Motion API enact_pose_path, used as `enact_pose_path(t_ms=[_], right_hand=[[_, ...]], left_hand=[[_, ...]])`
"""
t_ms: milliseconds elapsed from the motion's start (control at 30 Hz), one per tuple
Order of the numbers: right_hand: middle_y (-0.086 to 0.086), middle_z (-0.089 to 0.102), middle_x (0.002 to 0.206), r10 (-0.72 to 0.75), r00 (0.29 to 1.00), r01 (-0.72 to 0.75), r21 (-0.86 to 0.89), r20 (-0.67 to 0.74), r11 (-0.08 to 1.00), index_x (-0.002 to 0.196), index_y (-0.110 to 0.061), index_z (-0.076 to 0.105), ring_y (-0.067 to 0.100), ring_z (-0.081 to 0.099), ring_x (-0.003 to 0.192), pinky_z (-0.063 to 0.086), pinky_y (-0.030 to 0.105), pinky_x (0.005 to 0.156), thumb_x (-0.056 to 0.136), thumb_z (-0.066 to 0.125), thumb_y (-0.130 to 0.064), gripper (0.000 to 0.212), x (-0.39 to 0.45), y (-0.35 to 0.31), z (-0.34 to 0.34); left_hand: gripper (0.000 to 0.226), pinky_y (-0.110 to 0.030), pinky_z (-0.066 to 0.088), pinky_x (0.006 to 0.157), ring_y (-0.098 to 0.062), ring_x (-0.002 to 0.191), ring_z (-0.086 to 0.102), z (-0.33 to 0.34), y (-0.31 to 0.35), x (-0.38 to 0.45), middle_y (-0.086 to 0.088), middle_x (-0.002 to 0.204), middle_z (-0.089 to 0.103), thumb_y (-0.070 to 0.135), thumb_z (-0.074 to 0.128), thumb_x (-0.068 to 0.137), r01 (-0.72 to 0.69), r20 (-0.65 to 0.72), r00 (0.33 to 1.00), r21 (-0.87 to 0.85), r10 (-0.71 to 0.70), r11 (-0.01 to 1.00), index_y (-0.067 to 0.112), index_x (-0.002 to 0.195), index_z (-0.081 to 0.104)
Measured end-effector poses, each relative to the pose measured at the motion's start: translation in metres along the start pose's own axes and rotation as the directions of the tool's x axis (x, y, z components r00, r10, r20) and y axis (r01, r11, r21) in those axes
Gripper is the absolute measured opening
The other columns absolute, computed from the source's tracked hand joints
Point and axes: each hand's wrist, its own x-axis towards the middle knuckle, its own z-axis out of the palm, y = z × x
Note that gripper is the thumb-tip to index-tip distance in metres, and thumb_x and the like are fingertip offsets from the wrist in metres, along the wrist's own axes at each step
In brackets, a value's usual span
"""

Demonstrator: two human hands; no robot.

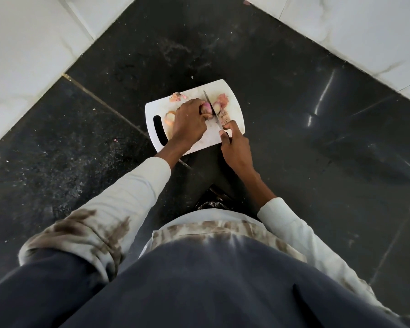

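Note:
A white cutting board [232, 88] with a slot handle lies on the dark stone counter. My left hand [189, 121] grips a pink onion piece [207, 107] on the board. My right hand [234, 147] holds a knife [211, 107] by its handle; the blade stands in the cut, just right of the left fingers. A cut onion piece [217, 106] lies right of the blade. Another pale piece [170, 117] sits left of my left hand.
Onion peels [176, 97] lie at the board's far edge, and more scraps [223, 100] at its right. The black counter [294, 114] is dusty on the left. White tiled walls [29, 43] meet behind it in a corner.

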Motion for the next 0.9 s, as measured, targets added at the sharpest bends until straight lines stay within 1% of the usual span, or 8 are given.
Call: enact_pose_path(t_ms=[100,167,233,300,400,600,733,900], right_hand=[[0.013,0.071,0.080,-0.041,0.997,0.049,0.102,-0.071,0.994,0.119,-0.034,0.050,0.034,0.069,0.072,0.061,0.051,0.068,0.106,0.053,-0.035,0.013,0.009,0.002,-0.017],[0.008,0.072,0.082,-0.046,0.988,0.060,0.094,-0.148,0.994,0.120,-0.035,0.049,0.028,0.070,0.070,0.059,0.045,0.062,0.104,0.055,-0.037,0.016,0.017,0.001,-0.026],[-0.001,0.071,0.089,-0.053,0.971,0.061,0.027,-0.232,0.998,0.123,-0.030,0.045,0.017,0.067,0.070,0.049,0.034,0.058,0.103,0.059,-0.037,0.025,0.026,0.003,-0.032],[-0.002,0.069,0.092,-0.026,0.954,0.024,-0.008,-0.300,1.000,0.125,-0.026,0.042,0.015,0.064,0.075,0.043,0.031,0.063,0.099,0.064,-0.033,0.035,0.033,0.007,-0.038],[0.005,0.070,0.105,0.035,0.940,-0.044,-0.019,-0.340,0.999,0.128,-0.018,0.041,0.022,0.065,0.090,0.045,0.032,0.075,0.097,0.068,-0.022,0.042,0.042,0.013,-0.044],[0.008,0.067,0.120,0.068,0.935,-0.093,-0.056,-0.348,0.994,0.118,-0.014,0.050,0.027,0.066,0.110,0.053,0.036,0.087,0.096,0.070,-0.012,0.031,0.052,0.018,-0.046],[0.008,0.054,0.130,0.048,0.928,-0.082,-0.076,-0.369,0.994,0.120,-0.010,0.057,0.027,0.063,0.113,0.054,0.042,0.101,0.095,0.072,-0.012,0.029,0.058,0.018,-0.046],[0.011,0.057,0.131,0.069,0.937,-0.124,-0.142,-0.342,0.982,0.126,-0.010,0.067,0.029,0.055,0.123,0.048,0.047,0.107,0.107,0.058,-0.022,0.025,0.065,0.021,-0.049]], left_hand=[[0.027,-0.044,0.057,0.095,-0.024,0.107,0.069,-0.001,0.000,-0.001,-0.006,0.114,0.075,0.004,0.069,0.091,-0.002,-0.003,1.000,-0.036,0.002,0.999,0.008,0.117,0.073],[0.026,-0.043,0.058,0.092,-0.023,0.103,0.069,-0.002,0.001,-0.003,-0.004,0.111,0.075,0.002,0.069,0.089,-0.003,-0.009,1.000,-0.043,0.002,0.999,0.009,0.114,0.073],[0.027,-0.043,0.058,0.092,-0.023,0.102,0.069,-0.002,0.001,-0.003,-0.004,0.109,0.075,0.000,0.067,0.087,0.001,-0.002,1.000,-0.045,-0.001,0.999,0.009,0.112,0.073],[0.026,-0.044,0.058,0.093,-0.024,0.103,0.070,-0.003,0.001,-0.003,-0.004,0.110,0.075,0.001,0.067,0.088,0.008,0.011,1.000,-0.046,-0.007,0.999,0.009,0.112,0.072],[0.027,-0.044,0.057,0.095,-0.026,0.108,0.069,-0.004,0.001,-0.002,-0.006,0.115,0.075,0.005,0.070,0.090,0.009,0.011,1.000,-0.026,-0.009,1.000,0.008,0.117,0.071],[0.029,-0.045,0.057,0.095,-0.027,0.109,0.068,-0.002,0.001,-0.003,-0.008,0.117,0.074,0.005,0.069,0.090,0.005,-0.005,1.000,-0.020,-0.005,1.000,0.008,0.119,0.070],[0.029,-0.043,0.058,0.094,-0.027,0.109,0.069,-0.003,0.002,-0.003,-0.007,0.117,0.074,0.006,0.070,0.091,0.002,-0.005,1.000,-0.003,-0.003,1.000,0.009,0.119,0.070],[0.030,-0.043,0.058,0.097,-0.026,0.112,0.069,-0.003,0.002,-0.001,-0.007,0.120,0.074,0.008,0.070,0.092,0.013,0.009,1.000,-0.003,-0.013,1.000,0.009,0.122,0.069]])
